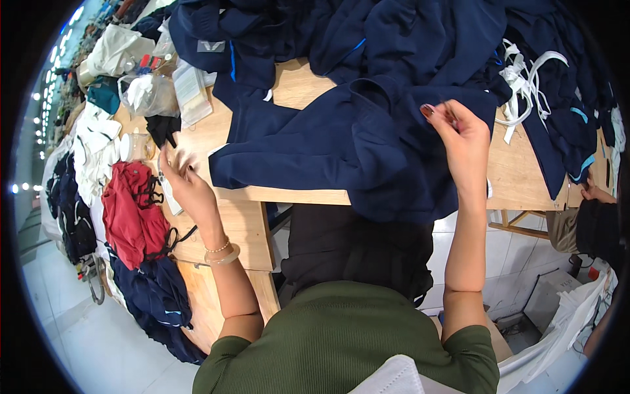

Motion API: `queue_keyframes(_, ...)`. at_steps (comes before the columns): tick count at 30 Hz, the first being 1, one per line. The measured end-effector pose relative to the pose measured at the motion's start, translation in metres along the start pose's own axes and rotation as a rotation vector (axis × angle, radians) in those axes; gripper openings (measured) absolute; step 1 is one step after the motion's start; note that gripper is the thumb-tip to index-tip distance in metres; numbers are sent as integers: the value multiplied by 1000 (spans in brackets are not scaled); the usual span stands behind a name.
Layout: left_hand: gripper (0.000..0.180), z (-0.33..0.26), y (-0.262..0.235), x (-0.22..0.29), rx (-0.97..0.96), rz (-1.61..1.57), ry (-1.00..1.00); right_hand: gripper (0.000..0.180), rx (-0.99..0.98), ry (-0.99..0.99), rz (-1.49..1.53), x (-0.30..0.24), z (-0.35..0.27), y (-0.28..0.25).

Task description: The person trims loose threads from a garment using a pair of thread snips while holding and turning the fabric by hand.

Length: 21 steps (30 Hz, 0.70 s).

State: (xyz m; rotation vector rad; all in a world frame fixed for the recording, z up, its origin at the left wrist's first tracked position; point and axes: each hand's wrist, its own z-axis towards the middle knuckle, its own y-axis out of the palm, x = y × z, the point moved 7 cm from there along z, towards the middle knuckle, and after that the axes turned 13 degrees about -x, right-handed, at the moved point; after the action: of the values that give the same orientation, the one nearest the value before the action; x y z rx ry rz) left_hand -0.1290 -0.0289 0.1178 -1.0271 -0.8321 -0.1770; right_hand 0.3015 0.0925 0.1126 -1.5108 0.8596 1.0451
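Observation:
A navy blue garment (282,157) lies across the wooden table in front of me, one sleeve or leg stretched left and its near part hanging over the table edge. My right hand (464,131) is raised over the garment's right side, with fingers curled toward the thumb. Whatever it pinches, if anything, is too small or blurred to make out. My left hand (187,187) hovers left of the garment, its fingers apart and slightly blurred, with no object visible in it. Beside that hand are a red garment (134,210) with black cords and a small black cloth (163,129).
More navy garments (420,39) are heaped along the far side. White straps (522,88) lie at the right. A clear plastic bag (147,95), a plastic cup (138,146) and white cloth (95,144) crowd the left. Another person's hand (596,192) shows at the far right.

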Motion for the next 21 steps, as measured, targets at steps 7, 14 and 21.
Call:
queue_keyframes(7,29,-17,35,-103,-315,-146,-194,26,-310,163,-373,-13,26,61)
queue_keyframes(14,7,-31,86,-25,-467,98,166,16,253,13,175,67,-16,-73)
queue_keyframes(21,7,-32,89,24,-492,199,33,19,377,109,-200,82,-48,-63)
